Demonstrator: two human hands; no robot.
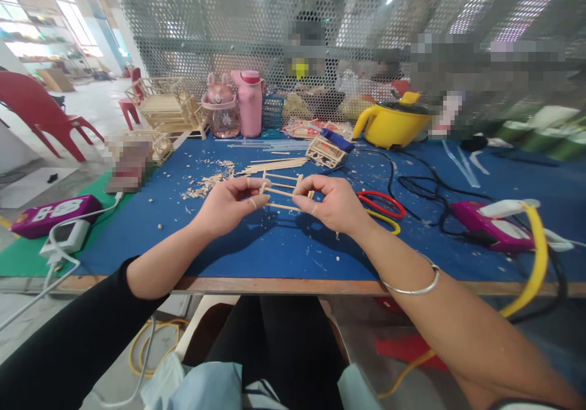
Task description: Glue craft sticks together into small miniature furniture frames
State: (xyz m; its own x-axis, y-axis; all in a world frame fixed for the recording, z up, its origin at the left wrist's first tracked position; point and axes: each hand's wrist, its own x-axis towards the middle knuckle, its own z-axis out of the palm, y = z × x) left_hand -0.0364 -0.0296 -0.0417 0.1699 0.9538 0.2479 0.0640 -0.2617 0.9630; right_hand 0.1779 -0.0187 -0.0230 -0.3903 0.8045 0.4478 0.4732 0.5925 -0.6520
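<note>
pinching one stick frame (282, 207) by opposite ends, left hand (231, 201) and right hand (334, 201) have bare blue table (256, 258) toward the near edge (284, 285); four cross sticks (282, 185) are visible.

We see a plain black sleeve (86, 330) at left and a slim silver bangle (417, 291) at right. Pale bands circle fingers of the left hand (231, 204) and right hand (337, 204). Nearer, we make out black trousers (284, 343) and light blue cloth (210, 385), probably a top, though the edge blurs it.
</note>
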